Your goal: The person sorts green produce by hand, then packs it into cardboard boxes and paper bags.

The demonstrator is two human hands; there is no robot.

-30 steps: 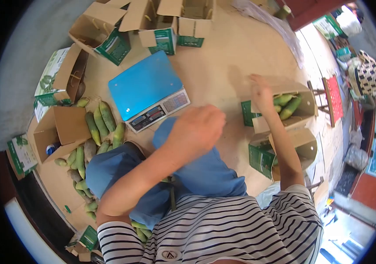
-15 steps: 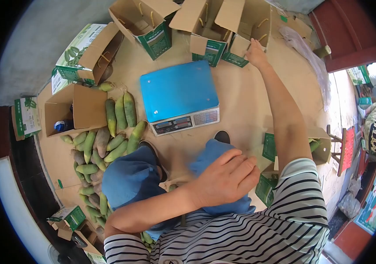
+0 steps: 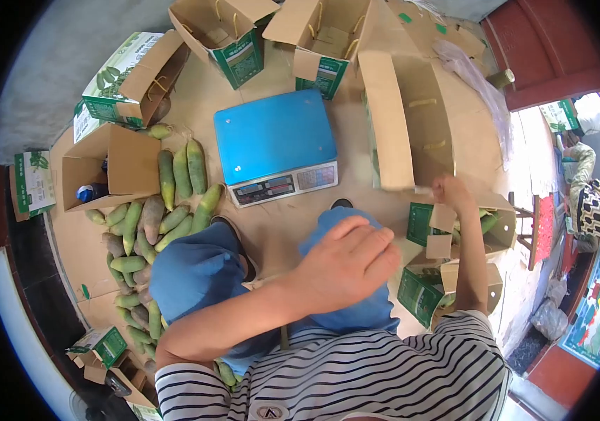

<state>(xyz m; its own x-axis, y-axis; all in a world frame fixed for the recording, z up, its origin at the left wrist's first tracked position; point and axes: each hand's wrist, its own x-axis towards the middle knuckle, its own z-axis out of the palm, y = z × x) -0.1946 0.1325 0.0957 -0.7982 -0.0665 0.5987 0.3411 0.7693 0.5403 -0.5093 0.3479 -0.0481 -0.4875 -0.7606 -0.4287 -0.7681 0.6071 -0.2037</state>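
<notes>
My right hand [image 3: 448, 193] grips the near edge of an open cardboard box [image 3: 432, 119] to the right of the scale. The box is tilted, its inside and yellow cord handles in view. My left hand [image 3: 347, 266] hangs over my right knee, palm down, fingers loosely bent and slightly apart, with nothing visible in it. In front of my feet stands a digital scale with a bare blue platform [image 3: 275, 137]. Many green radishes [image 3: 194, 166] lie piled to the left of the scale.
Two open green-printed boxes [image 3: 240, 59] [image 3: 321, 74] stand beyond the scale. More boxes are at left, one holding a blue-capped item [image 3: 91, 192]. Radish-filled boxes [image 3: 500, 223] sit near my right arm. A plastic sheet [image 3: 479, 91] and another person [image 3: 594, 203] are farther right.
My right hand has drawn the rightmost box from the back row toward me, tilting it beside the scale. My left hand stays over the knee. The view has shifted slightly.
</notes>
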